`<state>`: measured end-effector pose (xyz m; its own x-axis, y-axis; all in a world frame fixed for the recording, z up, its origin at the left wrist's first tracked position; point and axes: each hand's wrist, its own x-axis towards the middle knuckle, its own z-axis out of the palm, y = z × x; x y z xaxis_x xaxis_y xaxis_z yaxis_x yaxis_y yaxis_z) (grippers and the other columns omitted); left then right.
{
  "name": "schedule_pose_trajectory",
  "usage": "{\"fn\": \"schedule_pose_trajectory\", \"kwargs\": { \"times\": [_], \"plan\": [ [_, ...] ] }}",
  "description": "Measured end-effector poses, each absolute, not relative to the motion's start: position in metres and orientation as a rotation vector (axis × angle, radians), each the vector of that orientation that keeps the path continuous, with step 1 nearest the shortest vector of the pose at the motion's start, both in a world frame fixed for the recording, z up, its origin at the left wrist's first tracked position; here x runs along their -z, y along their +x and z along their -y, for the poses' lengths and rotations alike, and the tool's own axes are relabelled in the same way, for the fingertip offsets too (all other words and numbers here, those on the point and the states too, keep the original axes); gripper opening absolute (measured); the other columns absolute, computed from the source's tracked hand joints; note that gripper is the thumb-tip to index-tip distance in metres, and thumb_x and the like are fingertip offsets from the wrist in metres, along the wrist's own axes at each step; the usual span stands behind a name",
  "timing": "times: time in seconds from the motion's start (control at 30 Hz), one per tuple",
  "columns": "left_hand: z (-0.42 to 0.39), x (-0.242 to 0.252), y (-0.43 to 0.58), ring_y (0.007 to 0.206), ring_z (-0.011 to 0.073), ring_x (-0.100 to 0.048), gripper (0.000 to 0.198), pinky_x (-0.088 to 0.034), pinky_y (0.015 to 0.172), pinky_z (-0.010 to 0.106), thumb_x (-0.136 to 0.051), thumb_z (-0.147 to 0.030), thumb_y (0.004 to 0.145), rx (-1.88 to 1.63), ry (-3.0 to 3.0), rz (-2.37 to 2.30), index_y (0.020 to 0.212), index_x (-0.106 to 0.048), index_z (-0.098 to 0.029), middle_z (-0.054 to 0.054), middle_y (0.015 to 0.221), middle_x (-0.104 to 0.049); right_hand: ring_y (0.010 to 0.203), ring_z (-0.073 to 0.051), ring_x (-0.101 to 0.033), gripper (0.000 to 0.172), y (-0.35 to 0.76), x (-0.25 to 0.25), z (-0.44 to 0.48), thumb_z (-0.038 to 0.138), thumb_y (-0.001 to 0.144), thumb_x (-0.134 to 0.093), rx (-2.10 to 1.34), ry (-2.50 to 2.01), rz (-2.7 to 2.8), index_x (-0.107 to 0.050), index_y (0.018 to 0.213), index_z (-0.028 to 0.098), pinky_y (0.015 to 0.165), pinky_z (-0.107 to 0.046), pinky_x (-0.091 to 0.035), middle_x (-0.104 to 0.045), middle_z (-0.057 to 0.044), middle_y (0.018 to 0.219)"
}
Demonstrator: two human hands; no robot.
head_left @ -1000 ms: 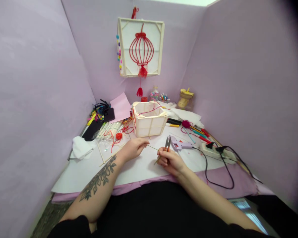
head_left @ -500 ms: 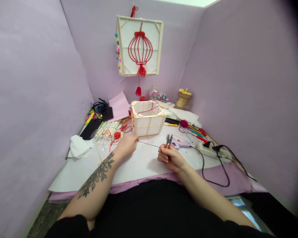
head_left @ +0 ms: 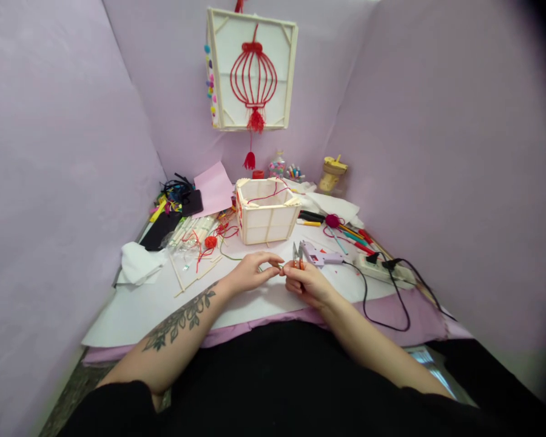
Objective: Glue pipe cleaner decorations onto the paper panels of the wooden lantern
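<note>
My right hand [head_left: 307, 282] is closed round a pair of small scissors [head_left: 297, 255] with orange handles, blades pointing up. Its thumb and forefinger also pinch one end of a thin green cord. My left hand [head_left: 253, 271] meets it from the left, thumb and forefinger closing on the cord right beside the right fingertips. The rest of the green cord [head_left: 230, 257] curves loosely over the white paper behind my left hand. Just beyond both hands stands a white box-shaped lantern frame [head_left: 269, 224], open at the top, with red yarn over its rim.
A lilac glue gun [head_left: 321, 255] lies right of my hands, its cable running to a power strip [head_left: 382, 271]. Thin wooden sticks [head_left: 195, 279] and a red yarn ball [head_left: 210, 242] lie left. A finished lantern [head_left: 253, 73] hangs above; a lidded cup [head_left: 332, 174] stands behind.
My left hand has moved right, up to the right hand, and its hold shifted along the cord. The cord, taut between the hands before, now hangs slack. The view has tilted slightly downward.
</note>
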<state>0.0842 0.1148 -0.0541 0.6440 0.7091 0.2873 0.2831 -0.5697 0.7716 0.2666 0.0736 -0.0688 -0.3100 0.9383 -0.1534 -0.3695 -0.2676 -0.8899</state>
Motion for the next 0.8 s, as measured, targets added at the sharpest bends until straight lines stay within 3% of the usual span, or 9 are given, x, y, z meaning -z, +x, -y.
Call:
{"fn": "schedule_pose_trajectory", "kwargs": {
  "times": [0.13, 0.8],
  "plan": [
    [-0.116, 0.053, 0.083, 0.084, 0.0152, -0.067, 0.019, -0.049, 0.076, 0.024, -0.053, -0.028, 0.088, -0.707, 2.112, -0.829, 0.091, -0.070, -0.018, 0.003, 0.090, -0.074, 0.033, -0.003, -0.024, 0.024, 0.265, 0.069, -0.073, 0.034, 0.067, -0.077, -1.743, -0.906, 0.939, -0.063, 0.069, 0.014, 0.040, -0.022, -0.013, -0.035, 0.010, 0.036],
    [-0.130, 0.058, 0.075, 0.075, 0.0154, -0.060, 0.022, -0.044, 0.071, 0.026, -0.048, -0.029, 0.083, -0.697, 2.162, -1.068, 0.079, -0.065, -0.016, 0.001, 0.076, -0.066, 0.038, -0.004, -0.024, 0.027, 0.317, 0.062, -0.087, 0.038, 0.069, -0.075, -1.550, -0.985, 0.807, -0.056, 0.073, 0.019, 0.043, -0.022, -0.024, -0.028, 0.011, 0.043]
  ]
}}
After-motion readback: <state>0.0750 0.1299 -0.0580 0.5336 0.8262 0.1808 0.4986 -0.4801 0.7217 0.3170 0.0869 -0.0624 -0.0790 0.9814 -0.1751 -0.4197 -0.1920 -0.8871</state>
